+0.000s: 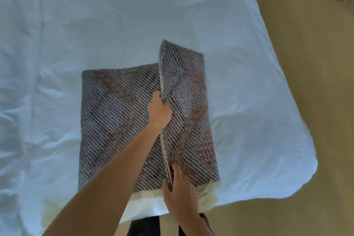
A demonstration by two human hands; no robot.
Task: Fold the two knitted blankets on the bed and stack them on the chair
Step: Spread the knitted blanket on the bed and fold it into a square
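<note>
1 knitted blanket (118, 120) in view, grey-and-rust diagonal weave, lying on the bed (76, 25) near its lower right corner. Left portion flat on the white sheet; right portion raised as a flap, standing on edge along the centre line and leaning to the right. Pale cream trim shows along the blanket's near edge and at its near right corner.

Left hand (160, 111): grip closed on the raised flap's edge about halfway along, fingers wrapped around the fabric. Right hand (178, 195): grip pinched on the same edge at its near end, fingers on the flap's outer face, thumb on the other side.

Bare forearms reach in from the bottom of frame. Tan carpet (306, 82) borders the bed on the right. No chair visible.
</note>
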